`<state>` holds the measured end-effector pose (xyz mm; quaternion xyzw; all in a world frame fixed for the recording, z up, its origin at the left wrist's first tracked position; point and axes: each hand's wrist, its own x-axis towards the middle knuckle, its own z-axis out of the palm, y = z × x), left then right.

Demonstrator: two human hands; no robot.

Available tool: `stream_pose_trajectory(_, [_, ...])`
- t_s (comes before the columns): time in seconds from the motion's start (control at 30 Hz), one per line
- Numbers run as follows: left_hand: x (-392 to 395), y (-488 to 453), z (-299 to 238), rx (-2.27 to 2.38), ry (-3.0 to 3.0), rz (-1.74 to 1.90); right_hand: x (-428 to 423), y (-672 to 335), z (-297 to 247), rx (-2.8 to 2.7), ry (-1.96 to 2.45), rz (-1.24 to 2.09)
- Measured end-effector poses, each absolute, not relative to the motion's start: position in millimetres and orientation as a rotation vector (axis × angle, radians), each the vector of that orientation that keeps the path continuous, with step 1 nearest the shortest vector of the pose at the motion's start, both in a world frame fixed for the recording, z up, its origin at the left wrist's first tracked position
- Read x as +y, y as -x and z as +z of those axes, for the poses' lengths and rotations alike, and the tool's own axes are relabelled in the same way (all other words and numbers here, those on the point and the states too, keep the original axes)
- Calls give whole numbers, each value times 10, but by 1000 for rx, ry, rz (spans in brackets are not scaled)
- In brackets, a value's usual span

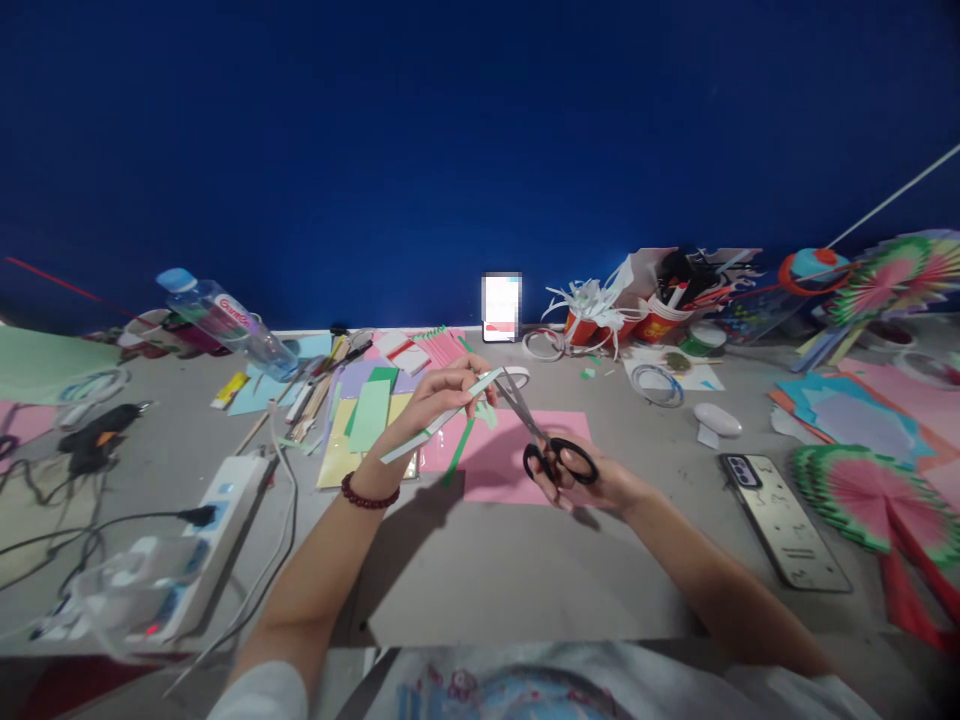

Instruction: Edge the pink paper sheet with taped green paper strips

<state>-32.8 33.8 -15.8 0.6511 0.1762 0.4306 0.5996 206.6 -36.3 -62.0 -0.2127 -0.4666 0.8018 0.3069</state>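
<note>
I see 2 bare hands raised over a grey table [525,570]. My left hand [442,392] pinches a pale paper strip [439,420] between thumb and fingertips, holding it slanted above a pink sheet [510,470]. My right hand [592,480] is closed through the black handles of scissors [536,430], whose blades stand slightly apart at the strip's upper end. A thin green strip [457,452] hangs below the left hand, apparently a trimmed piece. I judge the cutting partway: most of the pale strip looks uncut. Finished folded paper fans [862,495] lie to the right beside a phone [784,520]. A power strip [202,535] sits left.
</note>
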Motion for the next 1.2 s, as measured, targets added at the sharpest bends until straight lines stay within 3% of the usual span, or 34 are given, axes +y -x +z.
stream_pose_trajectory(0.37, [309,313,-127,403,-1513,969,-395,-2118,-638,-893,334,2403])
stream_pose_trajectory(0.73, [302,326,-119,408,-1589,1036,-392,-2056,-560,-1233,633,2002])
stream_pose_trajectory(1.2, [213,208,-113,397,-1510,932,-382,-2049,-596,-1294,876,1820])
